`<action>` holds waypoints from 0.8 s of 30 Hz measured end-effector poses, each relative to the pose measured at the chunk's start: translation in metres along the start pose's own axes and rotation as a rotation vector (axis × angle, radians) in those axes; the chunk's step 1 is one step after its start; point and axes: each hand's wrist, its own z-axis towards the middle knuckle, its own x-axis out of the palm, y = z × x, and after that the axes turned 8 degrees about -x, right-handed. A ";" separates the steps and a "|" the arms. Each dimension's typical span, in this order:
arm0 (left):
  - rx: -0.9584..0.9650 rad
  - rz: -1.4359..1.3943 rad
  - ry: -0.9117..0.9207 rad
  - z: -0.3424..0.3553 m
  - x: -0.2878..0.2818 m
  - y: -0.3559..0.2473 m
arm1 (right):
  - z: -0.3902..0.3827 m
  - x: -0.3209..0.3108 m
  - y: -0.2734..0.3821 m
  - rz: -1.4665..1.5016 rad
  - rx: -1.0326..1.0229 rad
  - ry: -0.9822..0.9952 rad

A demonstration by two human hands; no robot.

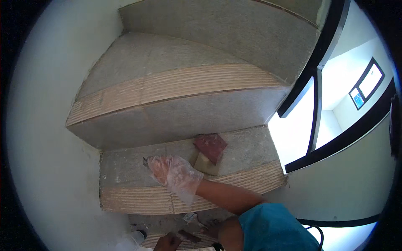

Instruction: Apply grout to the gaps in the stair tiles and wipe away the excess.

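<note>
My right hand (pixel 169 172) wears a loose clear plastic glove and reaches across a speckled grey stair tread (pixel 247 146). Its fingers are closed around a small tool, of which only a dark metal-looking tip (pixel 145 162) shows; its kind is hidden. To the right of that hand, a dusty dark red folded piece (pixel 210 146) lies partly over a beige flat piece (pixel 206 164). At the lower edge is my left hand (pixel 167 242), bare and partly cut off, with curled fingers near a dark brown object (pixel 189 235). What it grips is unclear.
Ribbed beige nosing (pixel 138 200) edges the tread, and higher steps (pixel 180 85) rise ahead. A pale wall (pixel 46 125) stands left; a dark railing (pixel 312 83) runs right. Below are a white container (pixel 138 237) and a small flat pale thing (pixel 190 217).
</note>
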 end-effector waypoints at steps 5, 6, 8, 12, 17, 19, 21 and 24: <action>-0.104 -0.193 0.032 -0.012 0.031 0.057 | -0.015 0.016 -0.026 -0.997 -0.326 -0.185; -0.123 -0.226 0.038 -0.018 0.041 0.079 | -0.015 0.026 -0.031 -0.992 -0.323 -0.190; -0.167 -0.297 0.044 -0.038 0.067 0.126 | -0.015 0.041 -0.033 -1.502 -0.384 -0.077; -0.272 -0.489 0.014 -0.090 0.142 0.213 | -0.010 0.039 -0.018 -0.236 -0.022 0.008; -0.367 -0.775 -0.072 -0.131 0.226 0.248 | -0.024 0.014 -0.009 -0.355 0.021 -0.127; -0.471 -0.816 -0.331 -0.140 0.223 0.212 | -0.025 0.000 -0.002 -0.225 0.040 -0.133; -0.268 -0.679 -0.615 -0.097 0.169 0.195 | -0.010 -0.010 0.008 -0.187 0.094 0.062; 0.447 -0.068 -1.275 -0.002 0.097 0.209 | -0.031 0.031 -0.038 -0.390 0.019 -0.120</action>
